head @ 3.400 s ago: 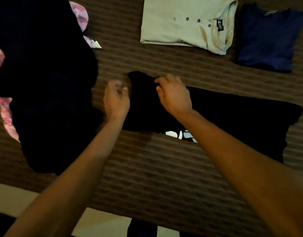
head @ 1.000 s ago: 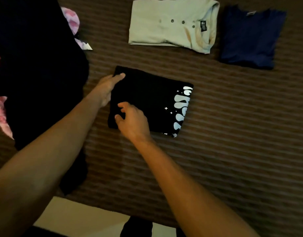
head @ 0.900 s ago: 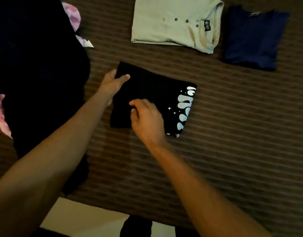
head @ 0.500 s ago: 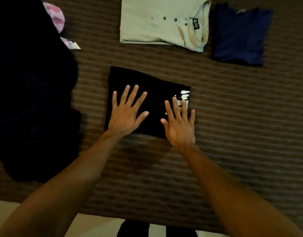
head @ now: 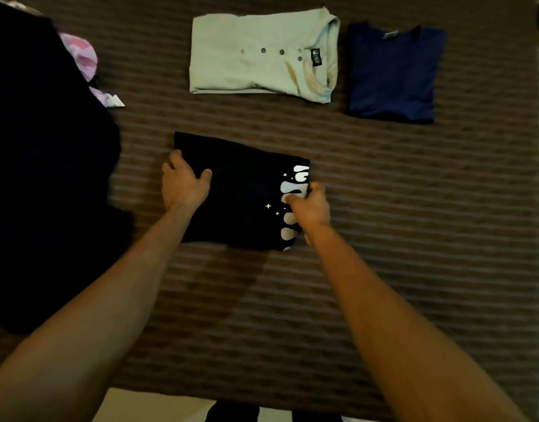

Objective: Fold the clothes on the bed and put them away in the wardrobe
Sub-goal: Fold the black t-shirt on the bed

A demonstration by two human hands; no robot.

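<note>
Bed (head: 384,269): brown striped cover.
Black shirt (head: 240,193): folded, centre; beige shirt (head: 256,56) and navy shirt (head: 393,74) at 12–1 o'clock.
Left hand (head: 184,182): fingers curled, gripping its 9 o'clock edge.
Right hand (head: 310,205): gripping the 3 o'clock edge.
Advice: lift level, both edges together, so folds hold.

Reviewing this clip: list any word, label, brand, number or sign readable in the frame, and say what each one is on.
Nothing in the frame reads clearly.
Black folded shirt: white bubble-style print with small stars along its right edge, partly covered by the right hand; letters not legible.
Pale green buttoned shirt: small dark neck label, too small and blurred to read.
Navy folded shirt: small collar tag, too blurred to read.
</note>
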